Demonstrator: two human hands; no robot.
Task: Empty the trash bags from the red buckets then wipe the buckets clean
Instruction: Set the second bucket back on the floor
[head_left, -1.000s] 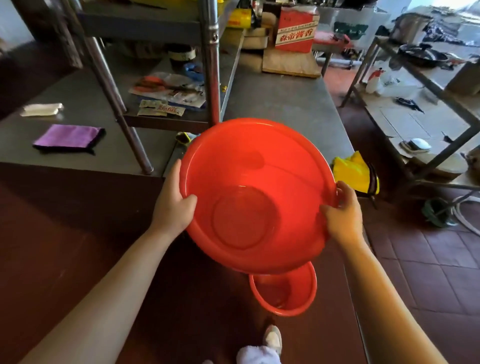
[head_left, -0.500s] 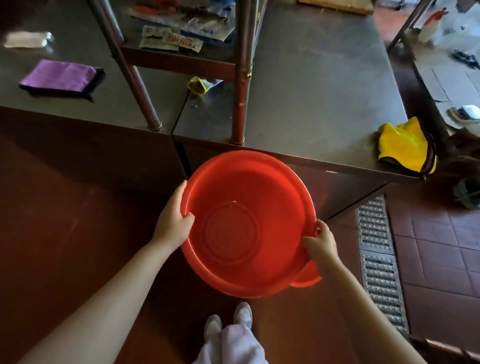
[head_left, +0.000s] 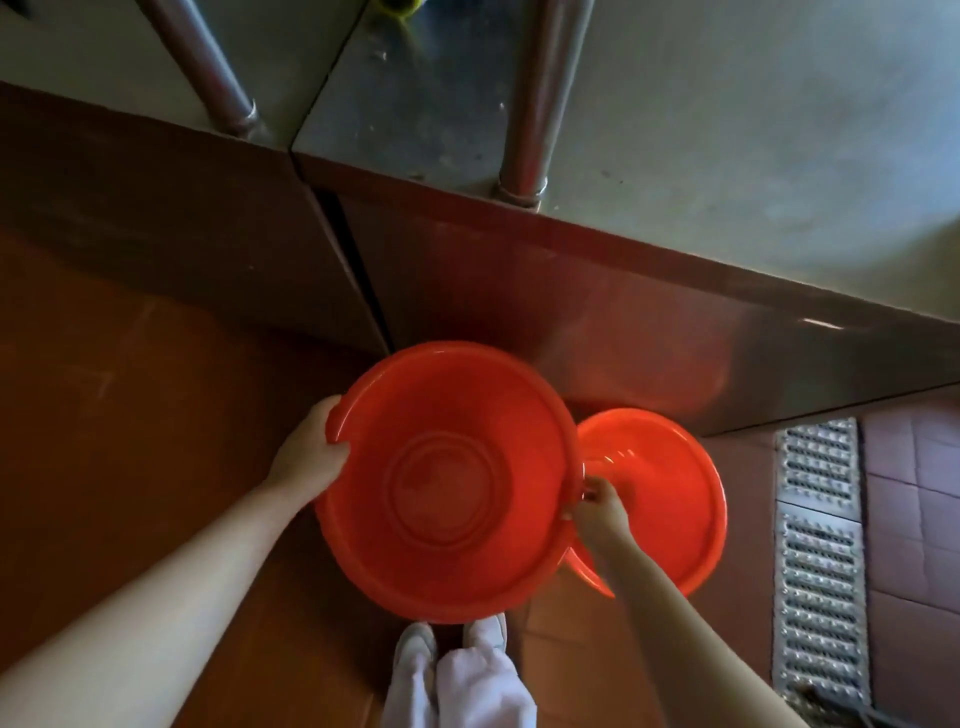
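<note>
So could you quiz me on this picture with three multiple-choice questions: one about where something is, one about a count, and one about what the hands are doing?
1. Where is the floor drain grate?
A. right of the buckets
B. left of the buckets
C. on the counter

2. How many red buckets show?
A. one
B. two
C. four

3. What holds the big red bucket?
A. nothing
B. one hand
C. both hands

Answers:
1 A, the grate lies at the right edge, beyond the second red bucket.
2 B, a big one and another behind it.
3 C, the left hand and right hand grip opposite rims.
</note>
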